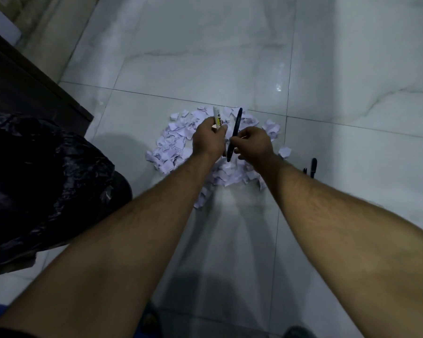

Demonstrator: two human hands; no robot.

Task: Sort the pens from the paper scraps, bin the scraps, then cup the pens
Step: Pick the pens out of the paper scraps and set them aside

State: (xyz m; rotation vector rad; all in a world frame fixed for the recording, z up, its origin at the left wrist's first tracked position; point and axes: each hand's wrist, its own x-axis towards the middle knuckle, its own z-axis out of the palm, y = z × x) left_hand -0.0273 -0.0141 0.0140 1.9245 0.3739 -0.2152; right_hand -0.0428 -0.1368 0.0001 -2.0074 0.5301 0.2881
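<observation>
A heap of torn white paper scraps (174, 142) lies on the pale tiled floor in front of me. Over the heap, my left hand (206, 140) grips a white board marker (216, 117) with a yellow label, its tip pointing away from me. My right hand (254, 142) pinches a long black pen (235, 134) near its middle, held almost upright beside the marker. Two more black pens (312, 167) lie on the floor just right of the heap, partly hidden by my right forearm.
A bin lined with a black plastic bag (42, 176) stands at the left, close to my left forearm. A dark wooden furniture edge (34, 79) runs behind it. One stray scrap (284, 151) lies right of the heap. Glossy marble tiles (230, 57) stretch ahead.
</observation>
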